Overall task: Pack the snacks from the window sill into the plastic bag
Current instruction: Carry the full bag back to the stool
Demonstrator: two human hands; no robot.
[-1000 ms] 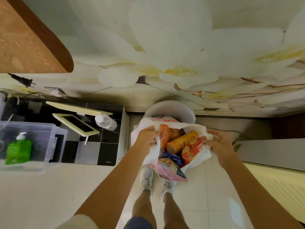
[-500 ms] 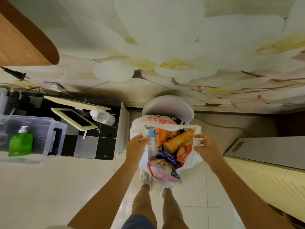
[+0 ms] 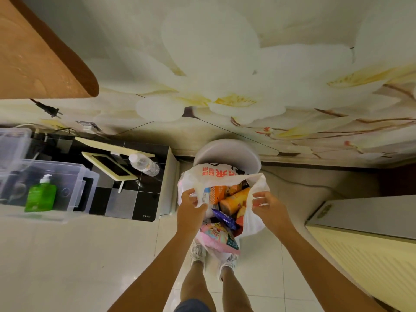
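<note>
At the centre of the frame a thin, crinkled white plastic bag [image 3: 210,176] with red printing hangs open above the glossy pale tiled floor [image 3: 78,255], held at its rim by both hands. The left hand [image 3: 190,209] has its fingers curled round a bunched fold of the film on the bag's left edge. The right hand [image 3: 267,206] pinches the right edge of the rim, thumb against fingers, pulling the mouth wide.

The snacks sit inside the bag: a smooth orange cylindrical canister [image 3: 235,200] lying at a slant, an orange packet [image 3: 219,192] just beside it, a shiny blue foil wrapper [image 3: 225,218] lower down, and a soft pink pouch [image 3: 217,238] at the near edge, over the person's light shoes.

Behind the bag stands a round white stool [image 3: 227,152] against the wall with its large pale flower pattern. At the left of the frame a table [image 3: 126,203] with a glossy black and grey chequered top carries a clear plastic water bottle [image 3: 145,164] lying on its side, a cream framed tablet stand [image 3: 110,166], and a transparent storage box [image 3: 56,183]. A green pump bottle [image 3: 40,194] shows at the box's front. A ribbed cream radiator [image 3: 369,264] fills the lower right.
</note>
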